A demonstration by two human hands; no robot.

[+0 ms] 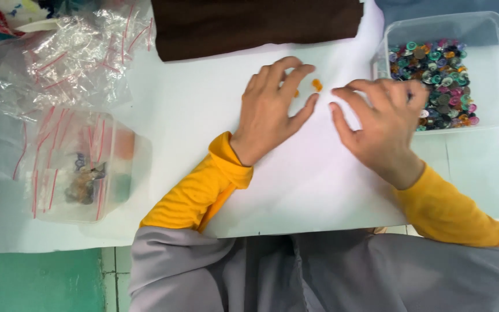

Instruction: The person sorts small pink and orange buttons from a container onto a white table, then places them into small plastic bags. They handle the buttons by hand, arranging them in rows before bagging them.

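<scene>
1. My left hand [274, 104] lies palm down on the white sheet [203, 110], fingers loosely spread and slightly curled; it pinches nothing that I can see; its fingertips sit just beside the small orange bead [317, 85], and a second orange speck peeks out from under my fingers, too hidden to tell more.
2. My right hand [379, 124] also rests palm down on the white sheet, fingers spread, just to the right of the orange bead; I cannot tell whether its fingertips hold anything; its knuckles overlap the near left corner of the clear plastic tub [492, 63].
3. The orange bead lies loose on the white sheet, between my 2 hands and a little beyond them, touching neither as far as I can see.
4. The clear plastic tub stands to the right of the orange bead; it holds a heap of mixed coloured beads [434, 69] in teal, pink, purple and orange.
5. Beyond the orange bead lies a folded dark brown cloth [255, 23], its near edge resting on the white sheet.
6. Well to the left of the orange bead lies a pile of small clear zip bags [70, 58] with red strips; nearer to me on that side stands another clear container [88, 173], covered with more such bags.
</scene>
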